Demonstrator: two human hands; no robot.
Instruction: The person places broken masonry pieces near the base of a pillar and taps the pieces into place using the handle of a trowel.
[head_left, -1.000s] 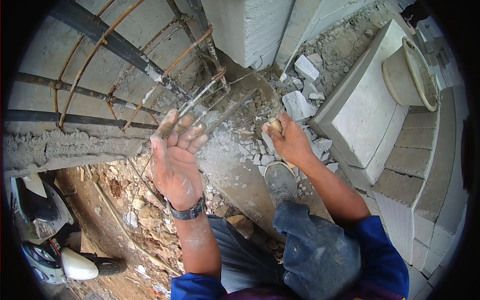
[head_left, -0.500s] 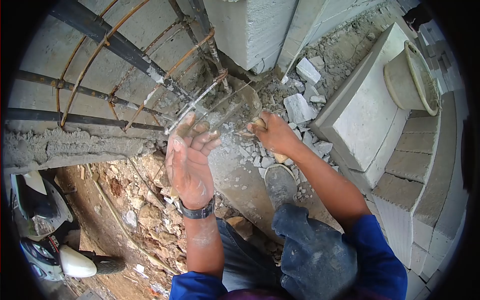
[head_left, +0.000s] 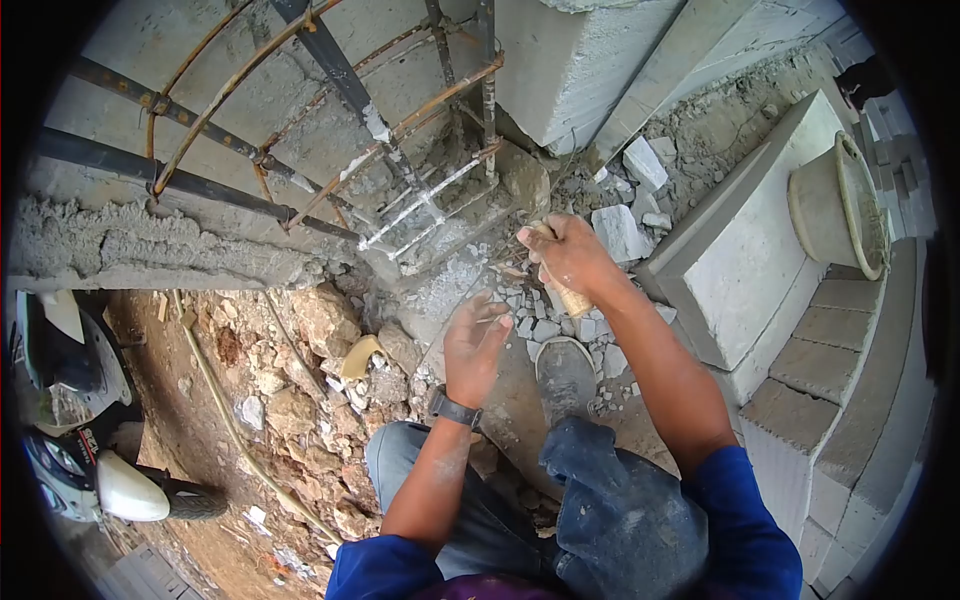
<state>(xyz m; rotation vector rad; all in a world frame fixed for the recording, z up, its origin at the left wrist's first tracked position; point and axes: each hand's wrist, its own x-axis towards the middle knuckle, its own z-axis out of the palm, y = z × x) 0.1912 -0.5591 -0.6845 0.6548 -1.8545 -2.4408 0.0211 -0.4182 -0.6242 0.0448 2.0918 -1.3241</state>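
My right hand (head_left: 572, 262) is closed around the wooden handle (head_left: 573, 300) of what looks like a trowel. Its greyish-brown blade (head_left: 526, 178) seems to point away from me, toward the foot of the rebar cage (head_left: 425, 205); its outline blends into the concrete. My left hand (head_left: 474, 345), dusty and with a dark watch (head_left: 455, 409) on the wrist, hovers lower and to the left. Its fingers are loosely bent, the thumb stands apart, and nothing shows in it. Below the hands is a concrete strip strewn with pale chips (head_left: 545, 328).
Broken white block pieces (head_left: 618, 232) lie right of the cage. Further right, a large pale block (head_left: 750, 240) carries a mortar-stained bucket (head_left: 838, 207). Rubble (head_left: 300, 415) and a long hose or pole (head_left: 230, 410) lie at left, near a parked motorbike (head_left: 140, 495). My shoe (head_left: 566, 378) rests on the strip.
My left hand has pulled back from the cage bars, down and to the right. My right hand keeps its grip on the trowel, shifted slightly. The view has swung a little left.
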